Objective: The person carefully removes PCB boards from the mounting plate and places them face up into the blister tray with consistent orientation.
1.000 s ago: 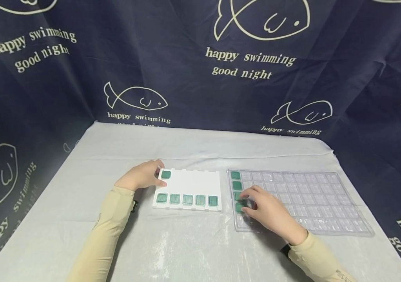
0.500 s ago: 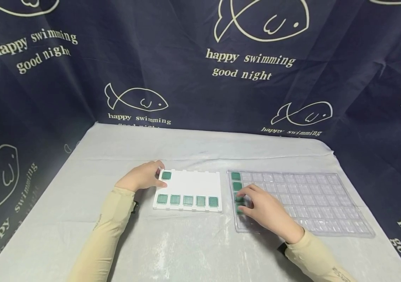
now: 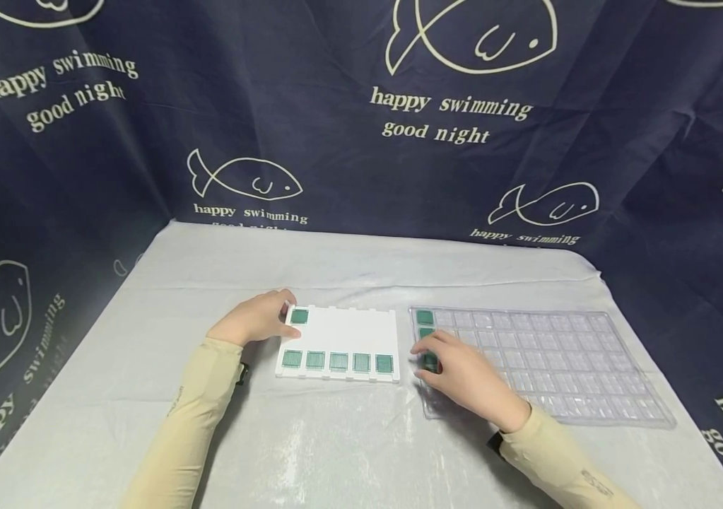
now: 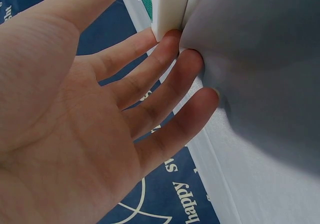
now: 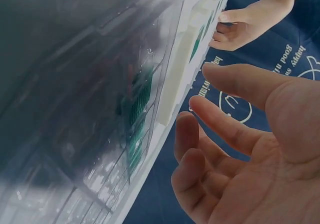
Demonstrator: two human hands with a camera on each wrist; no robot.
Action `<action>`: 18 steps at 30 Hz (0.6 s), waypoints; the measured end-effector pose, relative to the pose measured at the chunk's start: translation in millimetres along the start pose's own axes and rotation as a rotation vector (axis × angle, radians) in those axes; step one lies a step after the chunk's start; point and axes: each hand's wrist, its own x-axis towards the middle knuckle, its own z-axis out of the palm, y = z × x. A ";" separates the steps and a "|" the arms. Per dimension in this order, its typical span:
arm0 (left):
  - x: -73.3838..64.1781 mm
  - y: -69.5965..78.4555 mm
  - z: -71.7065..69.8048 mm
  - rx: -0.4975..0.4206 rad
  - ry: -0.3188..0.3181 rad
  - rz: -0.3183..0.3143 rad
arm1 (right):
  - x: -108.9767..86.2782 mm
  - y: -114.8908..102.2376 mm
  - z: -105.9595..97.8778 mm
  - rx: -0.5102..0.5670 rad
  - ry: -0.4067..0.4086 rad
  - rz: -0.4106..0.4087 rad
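Observation:
My left hand (image 3: pixel 258 317) holds the left end of a white plate (image 3: pixel 351 329) with notched edges. Its thumb lies on top, and in the left wrist view the fingers meet the plate's edge (image 4: pixel 170 11). One small green circuit board (image 3: pixel 300 316) sits in the plate's far left corner; a row of several more (image 3: pixel 338 361) lines its near side. Over the left column of a clear compartment tray (image 3: pixel 565 360), my right hand (image 3: pixel 472 375) has thumb and forefinger apart. Green boards (image 3: pixel 425 317) lie in that column, partly hidden by the fingers. Nothing shows between the fingertips in the right wrist view.
A pale cloth (image 3: pixel 336 438) covers the table. The tray's other compartments (image 3: pixel 545 322) show no boards. Behind the table hangs a dark blue curtain (image 3: pixel 348 177) with fish prints. A narrow strip of cloth separates plate and tray.
My right hand has shifted left over the tray's first column, its fingertips now at the tray's left rim. My left hand and the white plate have stayed in place.

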 end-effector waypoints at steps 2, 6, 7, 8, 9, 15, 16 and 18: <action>-0.4 -0.2 -0.5 -0.001 -0.001 0.001 | 2.5 -1.7 0.6 0.001 -0.004 -0.002; -0.8 -0.5 -1.1 -0.004 -0.004 -0.004 | 7.8 -5.7 0.3 0.000 -0.010 -0.012; -1.0 -0.6 -1.3 -0.004 -0.004 -0.003 | 9.4 -6.9 0.0 0.002 -0.013 -0.014; -0.9 -0.8 -1.3 -0.004 -0.004 -0.004 | 11.1 -8.2 -0.4 0.004 -0.016 -0.017; -1.0 -0.9 -1.4 -0.004 -0.004 -0.005 | 13.0 -9.4 -0.3 0.003 -0.019 -0.019; -1.6 -0.4 -1.7 0.004 -0.006 -0.005 | 26.5 -17.8 -1.8 0.016 -0.052 -0.028; -1.6 -0.1 -1.8 0.007 -0.007 -0.006 | 28.6 -19.3 -2.0 0.012 -0.054 -0.031; -1.3 0.6 -2.0 0.011 -0.010 -0.007 | 32.6 -22.0 -1.6 -0.001 -0.059 -0.039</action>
